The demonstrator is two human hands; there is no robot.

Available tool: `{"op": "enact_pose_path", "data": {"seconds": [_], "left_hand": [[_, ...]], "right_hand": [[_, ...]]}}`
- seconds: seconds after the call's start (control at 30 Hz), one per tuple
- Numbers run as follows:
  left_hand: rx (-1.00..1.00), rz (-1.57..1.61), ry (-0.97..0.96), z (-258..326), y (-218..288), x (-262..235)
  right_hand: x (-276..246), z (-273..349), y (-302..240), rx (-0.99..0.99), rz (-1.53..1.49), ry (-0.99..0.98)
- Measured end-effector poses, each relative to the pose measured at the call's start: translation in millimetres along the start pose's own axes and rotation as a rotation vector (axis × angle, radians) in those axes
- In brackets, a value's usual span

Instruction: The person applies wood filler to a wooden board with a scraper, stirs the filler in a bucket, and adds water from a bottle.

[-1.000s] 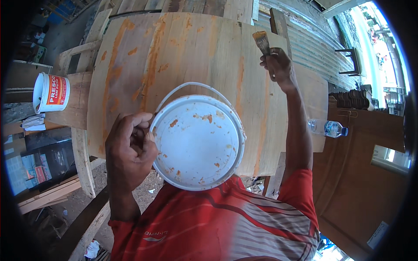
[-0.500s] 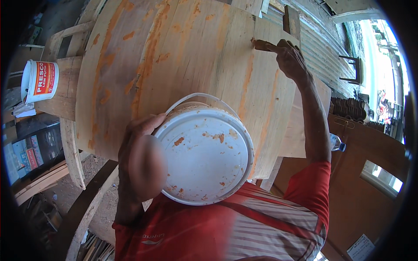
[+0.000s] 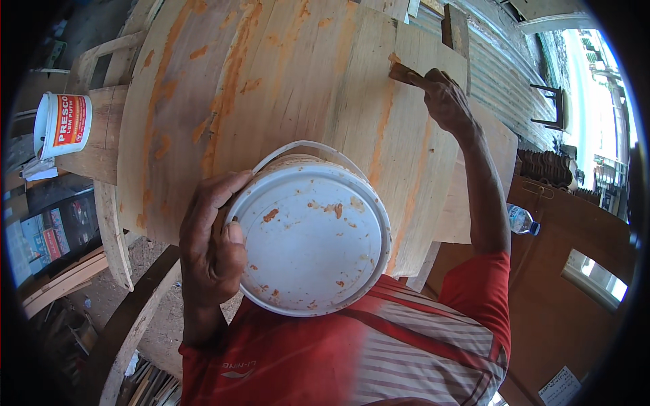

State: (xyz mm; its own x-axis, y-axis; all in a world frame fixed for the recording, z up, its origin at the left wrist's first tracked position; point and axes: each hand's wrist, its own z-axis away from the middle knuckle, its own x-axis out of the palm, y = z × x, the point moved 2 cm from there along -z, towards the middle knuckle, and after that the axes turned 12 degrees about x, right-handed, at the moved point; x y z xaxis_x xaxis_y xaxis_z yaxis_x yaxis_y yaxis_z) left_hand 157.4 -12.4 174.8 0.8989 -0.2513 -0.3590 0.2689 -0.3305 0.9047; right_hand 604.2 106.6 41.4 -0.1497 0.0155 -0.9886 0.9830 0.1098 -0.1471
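My left hand (image 3: 215, 233) is closed on the left edge of a white plastic bucket (image 3: 311, 240), its thumb bent at the rim. The bucket's flat round end faces up, spotted with orange-brown filler, and its white bail handle arches on the far side. What lies beneath the bucket is hidden. At the far right of the wooden panel (image 3: 284, 88), my right hand (image 3: 448, 101) grips a flat brown scraper (image 3: 405, 73). The scraper's edge meets a small dab of orange filler (image 3: 393, 58) on the wood. Orange filler streaks run along the panel's board joints.
A white tub with a red label (image 3: 71, 125) lies on its side on a wooden support at the left. A plastic water bottle (image 3: 521, 220) is beyond my right arm. Corrugated sheeting (image 3: 504, 84) and a dark stool (image 3: 552, 108) stand at the far right.
My left thumb, blurred before, now rests bent at the bucket's rim. The bucket has shifted slightly left. My right hand and the scraper have moved slightly left and nearer, leaving orange filler at the scraper's edge.
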Motion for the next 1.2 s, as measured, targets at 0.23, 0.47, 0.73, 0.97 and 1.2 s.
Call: {"op": "enact_pose_path", "data": {"seconds": [0.23, 0.47, 0.73, 0.97, 1.2], "left_hand": [[-0.004, 0.015, -0.008, -3, -3, 1], [-0.022, 0.055, 0.0, -3, -2, -1], [-0.018, 0.07, -0.019, -3, -6, 0], [-0.022, 0.058, -0.01, -4, -6, 1], [-0.044, 0.064, -0.018, -3, -9, 0]], "right_hand": [[-2, 15, -15, -0.028, 0.02, -0.04], [-16, -6, -29, -0.025, 0.082, 0.081], [-15, -12, -8, 0.003, 0.186, 0.05], [-17, -41, 10, 0.03, 0.208, 0.039], [-6, -47, 34, -0.012, 0.139, 0.045]]}}
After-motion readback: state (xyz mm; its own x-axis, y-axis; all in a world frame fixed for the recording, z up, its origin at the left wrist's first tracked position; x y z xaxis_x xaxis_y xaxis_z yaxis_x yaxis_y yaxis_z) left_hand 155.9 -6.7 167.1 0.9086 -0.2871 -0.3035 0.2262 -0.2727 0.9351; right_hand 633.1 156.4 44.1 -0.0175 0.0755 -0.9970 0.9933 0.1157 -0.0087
